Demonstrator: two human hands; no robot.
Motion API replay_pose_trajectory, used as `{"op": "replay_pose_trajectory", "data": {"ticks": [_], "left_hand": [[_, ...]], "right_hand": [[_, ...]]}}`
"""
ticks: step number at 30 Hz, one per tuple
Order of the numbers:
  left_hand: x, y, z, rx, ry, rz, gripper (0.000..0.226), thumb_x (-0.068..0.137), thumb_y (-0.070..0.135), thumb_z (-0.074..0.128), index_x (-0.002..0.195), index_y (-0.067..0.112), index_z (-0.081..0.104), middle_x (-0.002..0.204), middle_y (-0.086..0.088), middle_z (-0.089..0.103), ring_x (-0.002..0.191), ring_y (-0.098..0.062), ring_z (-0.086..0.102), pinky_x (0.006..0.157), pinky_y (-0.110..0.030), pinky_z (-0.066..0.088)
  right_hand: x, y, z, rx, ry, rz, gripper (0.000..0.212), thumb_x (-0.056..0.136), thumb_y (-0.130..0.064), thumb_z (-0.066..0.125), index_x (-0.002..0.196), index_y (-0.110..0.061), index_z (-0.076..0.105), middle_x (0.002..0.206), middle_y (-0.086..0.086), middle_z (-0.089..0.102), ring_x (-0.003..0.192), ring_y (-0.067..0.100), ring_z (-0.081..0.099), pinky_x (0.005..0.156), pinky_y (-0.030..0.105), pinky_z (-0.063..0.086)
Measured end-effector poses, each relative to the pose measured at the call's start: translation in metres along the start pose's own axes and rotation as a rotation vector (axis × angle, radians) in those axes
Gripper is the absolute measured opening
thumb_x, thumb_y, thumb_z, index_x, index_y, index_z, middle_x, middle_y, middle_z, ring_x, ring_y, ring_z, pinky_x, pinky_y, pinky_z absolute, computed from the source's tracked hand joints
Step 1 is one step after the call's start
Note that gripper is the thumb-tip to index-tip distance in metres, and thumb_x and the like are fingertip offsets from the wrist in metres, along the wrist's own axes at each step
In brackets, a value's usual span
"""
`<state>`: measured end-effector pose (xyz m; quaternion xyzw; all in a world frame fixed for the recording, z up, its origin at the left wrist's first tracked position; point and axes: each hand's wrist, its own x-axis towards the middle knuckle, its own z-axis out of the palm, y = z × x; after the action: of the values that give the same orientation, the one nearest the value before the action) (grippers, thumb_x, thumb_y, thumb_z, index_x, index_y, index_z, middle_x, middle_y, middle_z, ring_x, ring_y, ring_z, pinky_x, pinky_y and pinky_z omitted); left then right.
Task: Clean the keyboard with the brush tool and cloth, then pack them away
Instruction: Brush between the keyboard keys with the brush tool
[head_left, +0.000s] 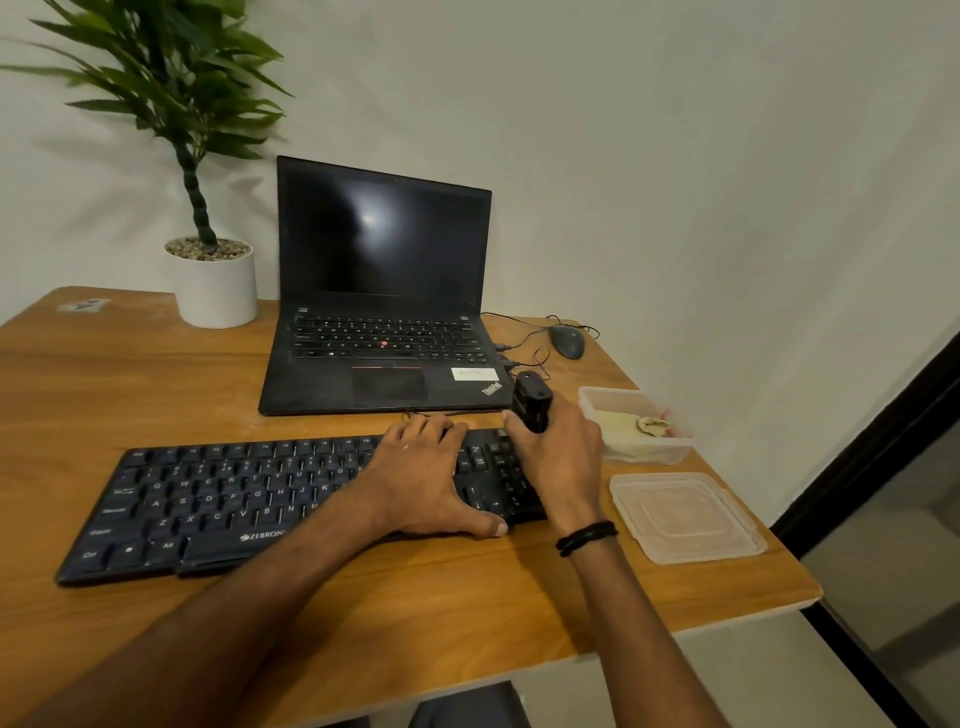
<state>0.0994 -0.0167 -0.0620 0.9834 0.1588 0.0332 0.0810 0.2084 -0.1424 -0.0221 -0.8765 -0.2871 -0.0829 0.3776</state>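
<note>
A black keyboard (218, 499) lies across the front of the wooden desk (156, 379). My left hand (426, 478) rests flat on the keyboard's right half, fingers spread and thumb at its front edge. My right hand (558, 457) grips a black brush tool (531, 400), held upright above the keyboard's right end. A crumpled yellowish cloth (653, 426) lies inside an open clear plastic box (613, 400) to the right.
The box's clear lid (685, 517) lies near the desk's right edge. An open black laptop (384, 312) stands behind the keyboard, with a wired mouse (567, 340) and cables to its right. A potted plant (215, 280) stands at the back left.
</note>
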Motion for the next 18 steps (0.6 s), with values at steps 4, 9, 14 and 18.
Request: {"op": "replay_pose_trajectory", "data": {"ticks": [4,9,14,18], "left_hand": [[0.0016,0.0,0.0006,0.017,-0.003,0.011,0.134,0.059,0.103,0.045,0.16,0.019,0.018,0.161,-0.003,0.026,0.145,-0.024,0.025,0.124,-0.047,0.02],[0.0012,0.0008,-0.0008,0.012,-0.014,0.01,0.133,0.061,0.102,0.048,0.161,0.019,0.018,0.161,-0.003,0.026,0.145,-0.024,0.025,0.124,-0.046,0.019],[0.0018,-0.0006,-0.0015,0.017,-0.006,0.004,0.134,0.059,0.103,0.046,0.16,0.019,0.017,0.159,-0.003,0.027,0.145,-0.024,0.026,0.124,-0.047,0.019],[0.0,0.0002,0.0028,0.018,-0.026,0.013,0.138,0.054,0.105,0.038,0.16,0.021,0.018,0.16,-0.003,0.027,0.145,-0.025,0.026,0.124,-0.048,0.02]], "right_hand": [[0.0037,0.0038,-0.0041,0.037,-0.071,0.01,0.032,0.087,-0.044,0.07,0.11,-0.022,0.066,0.093,-0.012,0.066,0.083,0.001,0.059,0.062,0.006,0.038],[0.0058,0.009,-0.005,0.045,-0.1,-0.004,0.034,0.085,-0.046,0.071,0.111,-0.024,0.066,0.099,-0.009,0.069,0.097,0.011,0.062,0.077,0.021,0.05],[0.0062,0.0073,-0.0071,0.046,0.006,0.032,0.038,0.087,-0.044,0.07,0.116,-0.019,0.066,0.107,-0.003,0.071,0.101,0.014,0.065,0.067,0.015,0.041],[0.0024,0.0058,-0.0036,0.124,-0.186,0.009,0.031,0.084,-0.044,0.074,0.107,-0.025,0.067,0.091,-0.012,0.066,0.089,0.007,0.065,0.063,0.014,0.046]]}}
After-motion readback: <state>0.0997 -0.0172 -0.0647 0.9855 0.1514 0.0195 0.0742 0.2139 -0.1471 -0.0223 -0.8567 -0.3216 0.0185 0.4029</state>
